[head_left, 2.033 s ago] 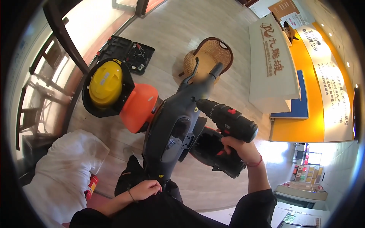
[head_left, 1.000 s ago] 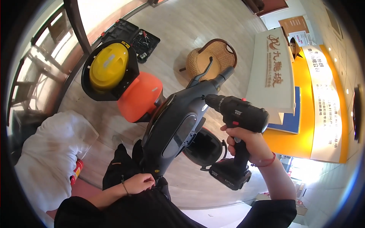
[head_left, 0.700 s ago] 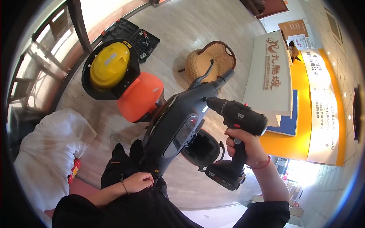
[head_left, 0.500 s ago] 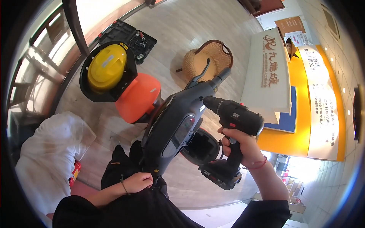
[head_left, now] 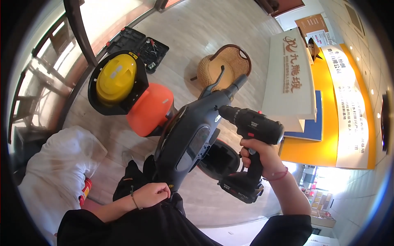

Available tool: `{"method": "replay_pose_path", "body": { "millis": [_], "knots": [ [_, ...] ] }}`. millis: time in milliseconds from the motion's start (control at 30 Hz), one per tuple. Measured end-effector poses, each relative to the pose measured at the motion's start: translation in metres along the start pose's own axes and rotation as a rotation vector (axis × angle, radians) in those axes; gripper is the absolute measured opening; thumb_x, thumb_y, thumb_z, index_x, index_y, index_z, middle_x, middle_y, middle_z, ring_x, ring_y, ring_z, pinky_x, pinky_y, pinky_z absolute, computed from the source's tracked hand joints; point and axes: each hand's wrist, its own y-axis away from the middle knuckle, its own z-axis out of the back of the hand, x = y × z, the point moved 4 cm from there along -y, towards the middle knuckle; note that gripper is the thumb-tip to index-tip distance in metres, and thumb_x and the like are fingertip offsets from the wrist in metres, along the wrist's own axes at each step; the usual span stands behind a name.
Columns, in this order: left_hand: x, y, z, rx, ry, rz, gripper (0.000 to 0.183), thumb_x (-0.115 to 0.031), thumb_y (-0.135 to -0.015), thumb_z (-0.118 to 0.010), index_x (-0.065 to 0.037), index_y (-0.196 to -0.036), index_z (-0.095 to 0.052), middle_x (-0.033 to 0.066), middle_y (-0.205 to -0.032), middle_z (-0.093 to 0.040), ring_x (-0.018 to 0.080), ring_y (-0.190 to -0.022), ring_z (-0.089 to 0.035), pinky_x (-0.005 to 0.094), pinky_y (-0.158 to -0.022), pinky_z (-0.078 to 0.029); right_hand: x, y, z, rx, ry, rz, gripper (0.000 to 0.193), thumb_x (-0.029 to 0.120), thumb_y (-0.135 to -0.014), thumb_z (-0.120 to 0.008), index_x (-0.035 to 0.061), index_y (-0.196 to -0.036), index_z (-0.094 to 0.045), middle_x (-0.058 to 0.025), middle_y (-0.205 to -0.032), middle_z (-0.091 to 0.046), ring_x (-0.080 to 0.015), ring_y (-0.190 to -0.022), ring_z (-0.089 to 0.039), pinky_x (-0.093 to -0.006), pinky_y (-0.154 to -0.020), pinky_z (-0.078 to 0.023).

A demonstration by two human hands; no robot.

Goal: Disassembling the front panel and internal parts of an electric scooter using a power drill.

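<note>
My right hand (head_left: 262, 158) is wrapped round the pistol grip of a black cordless drill (head_left: 256, 128), its battery pack hanging below. The chuck points left at the dark handlebar cover (head_left: 191, 137) of an electric scooter, and its tip meets or nearly meets the cover near a small hole. Beside the cover's lower end rests my left hand (head_left: 151, 196), its fingers curled closed; what they hold, if anything, is hidden. On the cover lies an oval display (head_left: 193, 147). A brake lever (head_left: 213, 82) and a grip (head_left: 238, 84) stick out at its far end.
Left of the scooter are an orange seat (head_left: 151, 110) and a yellow helmet (head_left: 117, 78) in a black open box. Beyond lies an open tool case (head_left: 152, 53). A wicker chair (head_left: 209, 71) stands ahead, a white counter (head_left: 287, 65) at right, a white-covered object (head_left: 61, 164) at left.
The view has shifted slightly, so the scooter, seat and helmet sit a little lower and to the right. The drill keeps its place against or close to the cover.
</note>
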Motion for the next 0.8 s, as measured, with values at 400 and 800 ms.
{"method": "replay_pose_path", "body": {
  "millis": [400, 800],
  "knots": [
    [-0.078, 0.010, 0.006, -0.016, -0.268, -0.161, 0.016, -0.019, -0.091, -0.056, -0.005, -0.097, -0.059, 0.0051, -0.072, -0.062, 0.0138, -0.063, -0.058, 0.0279, -0.062, -0.046, -0.004, -0.004, 0.010, 0.081, 0.038, 0.039, 0.013, 0.009, -0.085, -0.060, 0.0003, -0.094, -0.057, -0.0034, -0.064, -0.053, -0.0118, -0.053, -0.052, -0.0248, -0.051, -0.044],
    [-0.063, 0.003, -0.012, 0.043, -0.211, -0.107, 0.020, -0.023, -0.091, -0.056, -0.003, -0.096, -0.059, 0.0089, -0.075, -0.064, 0.0207, -0.069, -0.063, 0.0321, -0.065, -0.048, -0.010, -0.009, 0.010, 0.094, 0.098, 0.141, 0.009, 0.009, -0.083, -0.061, 0.0021, -0.089, -0.058, -0.0034, -0.062, -0.054, -0.0117, -0.049, -0.051, -0.0259, -0.048, -0.042]
  ]
}}
